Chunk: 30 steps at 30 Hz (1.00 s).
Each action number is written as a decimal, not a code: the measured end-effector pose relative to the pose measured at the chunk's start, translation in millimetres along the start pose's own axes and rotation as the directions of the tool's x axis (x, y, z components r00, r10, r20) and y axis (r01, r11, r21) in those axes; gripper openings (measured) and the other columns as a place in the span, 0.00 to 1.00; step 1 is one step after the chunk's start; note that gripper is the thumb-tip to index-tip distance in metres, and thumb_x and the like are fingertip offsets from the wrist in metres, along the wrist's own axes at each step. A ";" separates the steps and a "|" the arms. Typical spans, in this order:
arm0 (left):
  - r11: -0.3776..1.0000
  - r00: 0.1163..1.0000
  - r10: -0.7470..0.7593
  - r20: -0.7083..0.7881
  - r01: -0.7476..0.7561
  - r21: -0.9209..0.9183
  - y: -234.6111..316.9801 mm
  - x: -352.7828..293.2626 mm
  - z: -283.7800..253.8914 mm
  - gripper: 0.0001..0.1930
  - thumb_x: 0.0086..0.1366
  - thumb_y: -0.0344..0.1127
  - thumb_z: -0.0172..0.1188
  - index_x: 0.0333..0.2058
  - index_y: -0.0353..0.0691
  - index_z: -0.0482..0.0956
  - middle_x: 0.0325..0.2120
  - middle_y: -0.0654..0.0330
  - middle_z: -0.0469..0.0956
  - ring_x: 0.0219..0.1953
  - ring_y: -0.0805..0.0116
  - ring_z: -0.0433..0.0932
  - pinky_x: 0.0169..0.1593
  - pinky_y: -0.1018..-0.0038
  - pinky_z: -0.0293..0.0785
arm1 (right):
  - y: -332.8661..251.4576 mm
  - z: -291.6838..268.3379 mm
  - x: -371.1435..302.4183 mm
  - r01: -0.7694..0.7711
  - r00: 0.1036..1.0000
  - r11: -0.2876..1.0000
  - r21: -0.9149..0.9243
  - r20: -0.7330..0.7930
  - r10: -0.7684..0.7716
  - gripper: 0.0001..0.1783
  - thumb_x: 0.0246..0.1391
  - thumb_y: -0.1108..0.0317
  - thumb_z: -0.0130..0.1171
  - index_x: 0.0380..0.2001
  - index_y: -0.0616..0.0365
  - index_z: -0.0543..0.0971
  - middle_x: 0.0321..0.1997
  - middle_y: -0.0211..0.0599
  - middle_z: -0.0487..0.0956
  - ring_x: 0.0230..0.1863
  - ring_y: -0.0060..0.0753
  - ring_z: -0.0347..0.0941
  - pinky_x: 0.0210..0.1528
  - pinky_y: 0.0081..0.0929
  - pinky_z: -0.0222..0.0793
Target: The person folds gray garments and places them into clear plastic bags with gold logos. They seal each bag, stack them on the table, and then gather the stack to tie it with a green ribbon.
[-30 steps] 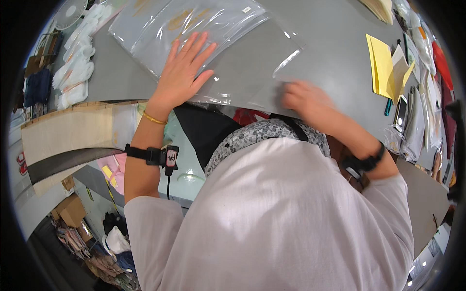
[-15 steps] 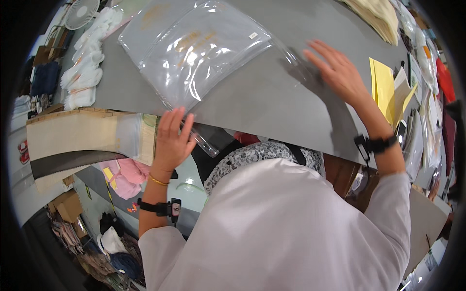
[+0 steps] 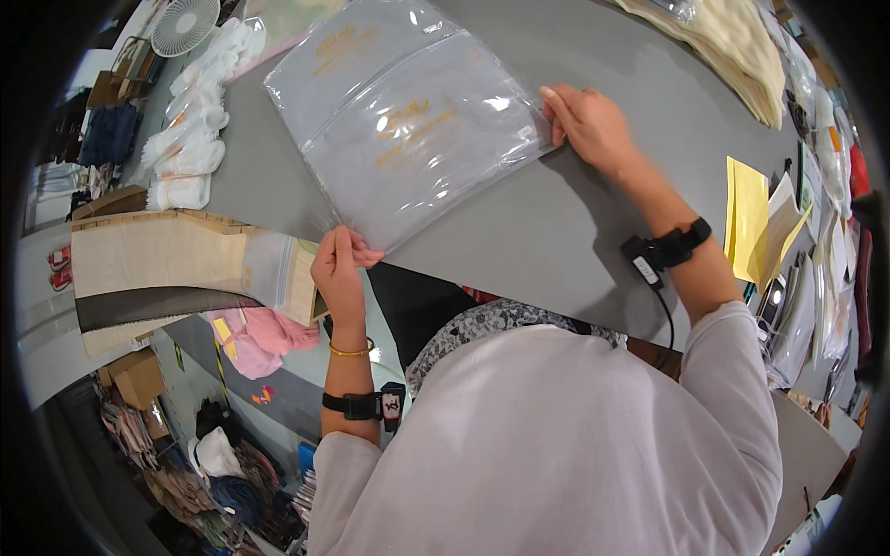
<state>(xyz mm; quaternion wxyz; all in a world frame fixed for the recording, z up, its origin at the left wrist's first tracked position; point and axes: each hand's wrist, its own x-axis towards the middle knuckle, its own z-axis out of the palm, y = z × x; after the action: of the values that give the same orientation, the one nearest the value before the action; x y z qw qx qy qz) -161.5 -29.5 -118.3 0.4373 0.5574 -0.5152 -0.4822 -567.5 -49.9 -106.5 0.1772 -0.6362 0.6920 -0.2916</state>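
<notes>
A clear plastic bag [image 3: 408,176] with gold print lies flat on the grey table [image 3: 519,222], overlapping another like it toward the far left. At its near left corner, my left hand [image 3: 339,261] pinches the edge between thumb and fingers. My right hand [image 3: 590,128] has closed on the right corner, beside a small pale label in the plastic. Between the two hands the near edge runs fairly straight. Whether the bag holds anything cannot be told.
Rolled white plastic bags [image 3: 190,153] line the table's left side, near a fan [image 3: 185,26]. Cream folded cloth [image 3: 718,51] lies at the far right. Yellow paper [image 3: 744,218] stands at the right edge. A lower surface with pale sheets [image 3: 158,259] adjoins on the left.
Both hands were open and spread; now each has gripped a corner of the bag. My right hand moved left and inward. The bag's loose lower strip no longer hangs past the table edge.
</notes>
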 end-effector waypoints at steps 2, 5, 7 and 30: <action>0.996 0.996 -0.075 -0.041 0.073 -0.048 -3.7 8.2 1.3 0.12 0.76 0.35 0.55 0.34 0.32 0.76 0.26 0.60 0.76 0.22 0.68 0.82 0.27 0.79 0.76 | -6.4 14.7 5.4 0.015 0.992 0.973 -0.232 -0.120 -0.044 0.22 0.70 0.56 0.50 0.24 0.57 0.75 0.13 0.32 0.76 0.21 0.45 0.76 0.32 0.39 0.73; 0.984 0.980 -0.168 -0.103 0.162 -0.069 -4.3 14.4 7.7 0.11 0.72 0.36 0.61 0.41 0.33 0.75 0.29 0.59 0.76 0.22 0.69 0.81 0.28 0.78 0.77 | -12.6 32.1 7.2 0.042 0.968 0.859 -0.510 -0.193 -0.162 0.17 0.67 0.57 0.54 0.28 0.57 0.75 0.13 0.34 0.76 0.22 0.45 0.76 0.32 0.40 0.72; 0.978 0.963 -0.209 -0.169 0.206 -0.034 1.2 14.2 12.3 0.16 0.68 0.37 0.67 0.47 0.34 0.75 0.33 0.58 0.76 0.28 0.69 0.82 0.34 0.75 0.80 | -12.7 31.8 6.3 -0.066 0.984 0.867 -0.494 -0.175 -0.025 0.14 0.65 0.57 0.57 0.32 0.57 0.76 0.19 0.37 0.80 0.26 0.44 0.78 0.33 0.41 0.72; 0.845 0.955 -0.210 0.207 0.284 -0.453 93.4 38.3 -6.9 0.16 0.73 0.40 0.57 0.53 0.37 0.78 0.45 0.60 0.80 0.43 0.71 0.80 0.49 0.74 0.76 | -86.5 -22.9 23.7 -0.523 0.848 0.294 0.800 0.523 0.085 0.45 0.59 0.54 0.70 0.68 0.72 0.62 0.64 0.52 0.74 0.61 0.36 0.74 0.62 0.32 0.72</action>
<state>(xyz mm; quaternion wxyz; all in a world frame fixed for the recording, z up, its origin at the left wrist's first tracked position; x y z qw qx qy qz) -168.8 -75.8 -28.6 0.4554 0.4563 -0.3353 -0.6870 -517.5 -70.9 -31.5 0.6871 -0.3190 0.4658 -0.4573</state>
